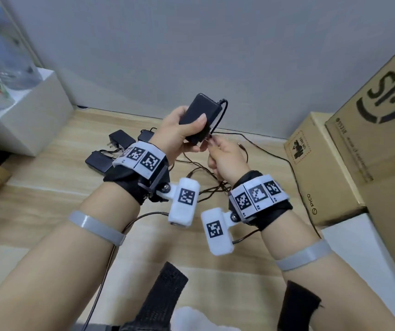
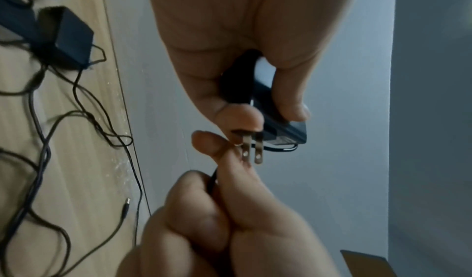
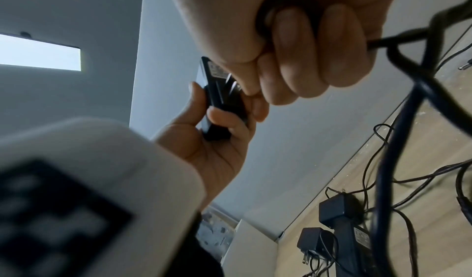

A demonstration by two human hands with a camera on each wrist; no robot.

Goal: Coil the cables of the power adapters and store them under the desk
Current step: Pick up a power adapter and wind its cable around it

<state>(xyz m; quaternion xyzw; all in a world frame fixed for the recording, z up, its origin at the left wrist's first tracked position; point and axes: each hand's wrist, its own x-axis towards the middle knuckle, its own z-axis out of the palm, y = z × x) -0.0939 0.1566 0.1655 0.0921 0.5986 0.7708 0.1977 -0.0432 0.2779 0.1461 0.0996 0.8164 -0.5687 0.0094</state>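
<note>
My left hand [image 1: 191,132] grips a black power adapter [image 1: 202,111] held up above the floor, thumb on its face. The adapter's thin black cable [image 1: 222,111] loops off its top end and runs down its side. My right hand [image 1: 215,144] pinches that cable just below the adapter, beside the two metal prongs [image 2: 253,150]. In the right wrist view the cable [image 3: 408,37] trails out of my curled right fingers [image 3: 301,63] toward the floor. Three more black adapters [image 1: 120,139] lie on the wooden floor behind my left wrist, their cables [image 1: 206,177] tangled.
Cardboard boxes [image 1: 330,168] stand stacked at the right. A white box [image 1: 31,115] with bottles on it stands at the left against the grey wall. A loose barrel plug [image 1: 240,145] lies on the floor near my right hand.
</note>
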